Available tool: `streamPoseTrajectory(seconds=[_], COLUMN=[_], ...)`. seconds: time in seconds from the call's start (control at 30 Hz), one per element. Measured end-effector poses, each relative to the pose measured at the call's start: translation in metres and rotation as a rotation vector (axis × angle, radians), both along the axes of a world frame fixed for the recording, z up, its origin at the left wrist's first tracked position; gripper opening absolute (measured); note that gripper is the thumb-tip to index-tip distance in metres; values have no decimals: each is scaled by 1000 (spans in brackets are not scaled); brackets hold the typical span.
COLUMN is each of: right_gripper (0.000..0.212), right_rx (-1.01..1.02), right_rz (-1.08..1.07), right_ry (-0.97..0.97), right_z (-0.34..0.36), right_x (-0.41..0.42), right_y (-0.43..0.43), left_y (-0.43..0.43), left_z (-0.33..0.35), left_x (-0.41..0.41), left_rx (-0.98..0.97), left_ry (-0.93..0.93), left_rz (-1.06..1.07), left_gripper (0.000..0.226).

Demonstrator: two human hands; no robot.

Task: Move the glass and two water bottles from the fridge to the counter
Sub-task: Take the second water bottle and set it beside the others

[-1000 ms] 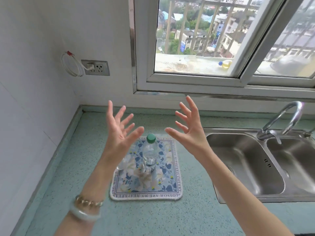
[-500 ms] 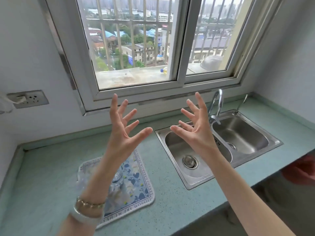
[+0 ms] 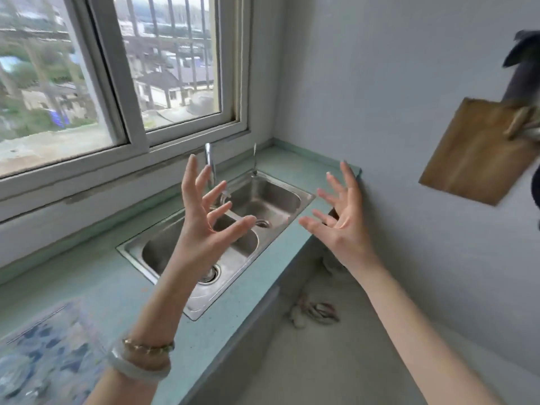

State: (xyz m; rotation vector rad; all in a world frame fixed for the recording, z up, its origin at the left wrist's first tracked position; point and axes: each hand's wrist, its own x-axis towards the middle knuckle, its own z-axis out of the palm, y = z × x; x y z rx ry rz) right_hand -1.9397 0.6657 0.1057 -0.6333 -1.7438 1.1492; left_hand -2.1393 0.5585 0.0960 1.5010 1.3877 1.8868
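Both my hands are raised in front of me with fingers spread and nothing in them. My left hand (image 3: 204, 220) hovers over the steel double sink (image 3: 163, 249); my right hand (image 3: 342, 223) is above the counter's right end. The green counter (image 3: 96, 293) runs along the window wall. At the bottom left lies the blue flowered mat (image 3: 43, 346), blurred, with a clear round shape on it at the frame's edge that I cannot identify. No bottle and no fridge are in view.
A tap (image 3: 209, 163) stands behind the sink under the window (image 3: 117, 83). A wooden cutting board (image 3: 473, 153) hangs on the right wall. On the floor beside the counter's end lie slippers (image 3: 315, 312). The counter ends at the right wall corner.
My view has swung to the right: the mat with the green-capped bottle has slid to the bottom left and out of sight, the right wall and floor have come in. Both hands stay raised and spread.
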Motion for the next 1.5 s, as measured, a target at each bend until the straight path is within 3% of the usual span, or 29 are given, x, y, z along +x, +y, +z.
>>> streamPoseTrajectory(seconds=[0.7, 1.17, 1.5], right_gripper=[96, 90, 90], right_rx=[26, 89, 125], right_rz=[-754, -1288, -1569], right_ry=[40, 72, 28], right_z=[-5, 4, 10], right_x=[420, 568, 622], right_y=[-26, -35, -13], left_y=[130, 214, 279], left_z=[5, 23, 29], left_x=[396, 603, 703], left_rx=[-4, 55, 90], left_ry=[93, 101, 129], left_rz=[-720, -1249, -1547], left_gripper=[115, 108, 108])
